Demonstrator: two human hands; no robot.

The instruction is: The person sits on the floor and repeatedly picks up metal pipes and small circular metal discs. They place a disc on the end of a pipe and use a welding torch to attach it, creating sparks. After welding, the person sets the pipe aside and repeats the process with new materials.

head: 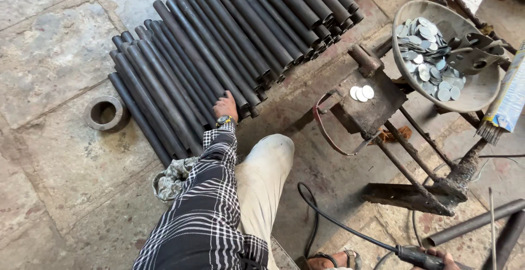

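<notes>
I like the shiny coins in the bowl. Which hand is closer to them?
Right. The right hand, gripping a black handle, sits below the metal discs. The left hand rests on the dark pipes, farther away.

The floor (49, 57) is rough grey concrete laid in large slabs, stained and dusty, with cracked joints running between them and rusty brown patches toward the right. Daylight falls evenly, with soft shadows under the rusty metal stand (372, 109) at the right. A heavy steel ring (104, 112) lies flat on a slab at the left, and a crumpled rag (172, 178) sits on the floor lower down. A wide dented metal bowl (481, 92) rests at the upper right.
</notes>
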